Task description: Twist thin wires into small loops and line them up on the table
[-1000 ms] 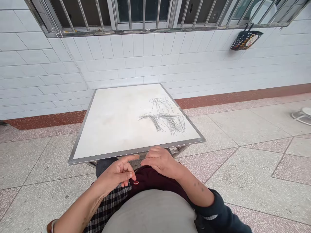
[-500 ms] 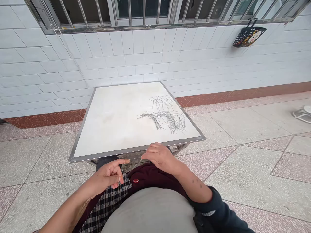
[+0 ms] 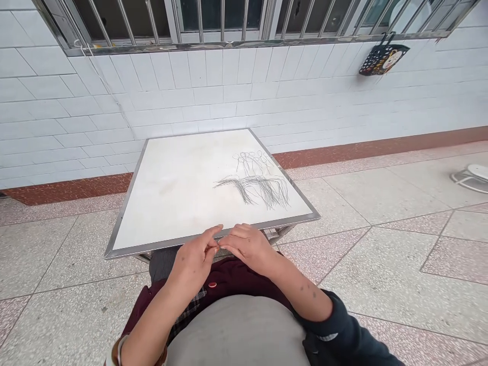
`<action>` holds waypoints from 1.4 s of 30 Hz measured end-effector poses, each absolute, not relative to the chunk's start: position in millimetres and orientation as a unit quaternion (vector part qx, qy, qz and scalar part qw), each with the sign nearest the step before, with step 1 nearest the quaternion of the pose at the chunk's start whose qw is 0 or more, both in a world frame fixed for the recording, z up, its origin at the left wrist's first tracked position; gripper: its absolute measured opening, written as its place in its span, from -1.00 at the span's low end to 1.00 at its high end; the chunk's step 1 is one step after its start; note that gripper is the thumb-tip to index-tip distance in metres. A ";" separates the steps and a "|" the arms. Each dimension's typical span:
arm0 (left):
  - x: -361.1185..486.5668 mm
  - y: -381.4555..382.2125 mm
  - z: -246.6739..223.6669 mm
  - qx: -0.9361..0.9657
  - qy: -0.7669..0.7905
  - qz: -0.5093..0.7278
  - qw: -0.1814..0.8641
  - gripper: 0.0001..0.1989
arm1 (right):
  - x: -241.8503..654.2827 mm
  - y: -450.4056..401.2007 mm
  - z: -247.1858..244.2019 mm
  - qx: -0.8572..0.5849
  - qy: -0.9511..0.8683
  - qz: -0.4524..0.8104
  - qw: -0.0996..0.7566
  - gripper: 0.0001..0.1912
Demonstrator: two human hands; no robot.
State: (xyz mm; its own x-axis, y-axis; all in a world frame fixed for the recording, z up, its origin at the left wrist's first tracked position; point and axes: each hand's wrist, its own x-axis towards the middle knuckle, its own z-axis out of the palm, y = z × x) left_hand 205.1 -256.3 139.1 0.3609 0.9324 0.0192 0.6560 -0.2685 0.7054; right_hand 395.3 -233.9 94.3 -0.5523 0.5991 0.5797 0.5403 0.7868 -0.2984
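In front of my lap, my left hand (image 3: pixel 196 252) and my right hand (image 3: pixel 247 245) meet at the fingertips, just by the table's near edge. The left thumb and fingers pinch together, its index finger stretched out above. My right fingers are bent over and pressed on a thin wire, of which hardly anything shows now; what sits in the left pinch is hidden. On the right half of the white table (image 3: pixel 171 193) lie loose bundles of thin dark wires (image 3: pixel 267 190). Behind them are several wires bent into loops (image 3: pixel 249 160).
The table has a grey metal rim and stands against a white tiled wall (image 3: pixel 152 114). Above it runs a barred window (image 3: pixel 223 23). A patterned bag (image 3: pixel 383 60) hangs from the bars at right. A round stool (image 3: pixel 475 175) stands on the floor far right.
My left hand has risen and moved right, from apart with its index finger pointing out, to touching my right fingertips. The right hand has barely moved. The view has shifted slightly.
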 end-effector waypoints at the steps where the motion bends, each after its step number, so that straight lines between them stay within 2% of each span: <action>1: 208.0 -256.9 136.3 0.764 0.526 0.226 0.298 -0.51 | 395.5 -234.0 93.3 -0.327 -0.878 0.048 0.346 -0.85; 8: 205.2 -262.9 127.8 0.778 0.527 0.213 0.269 -0.47 | 396.9 -234.8 92.6 -0.304 -0.891 0.090 0.324 -0.80; 16: 198.1 -272.6 119.8 0.802 0.515 0.208 0.218 -0.45 | 400.9 -234.1 94.1 -0.285 -0.900 0.053 0.325 -0.77; 22: 198.8 -276.4 113.5 0.803 0.543 0.214 0.121 -0.49 | 390.0 -237.1 93.2 -0.301 -0.898 0.113 0.300 -0.83; 25: 199.8 -277.0 110.3 0.800 0.550 0.224 0.088 -0.50 | 383.0 -240.2 89.2 -0.324 -0.882 0.134 0.315 -0.82; 32: 199.6 -278.9 117.5 0.750 0.561 0.289 0.198 -0.51 | 383.0 -241.5 87.2 -0.340 -0.859 0.133 0.358 -0.87; 42: 200.3 -279.3 119.6 0.760 0.568 0.273 0.159 -0.53 | 382.3 -243.1 86.6 -0.350 -0.860 0.123 0.350 -0.86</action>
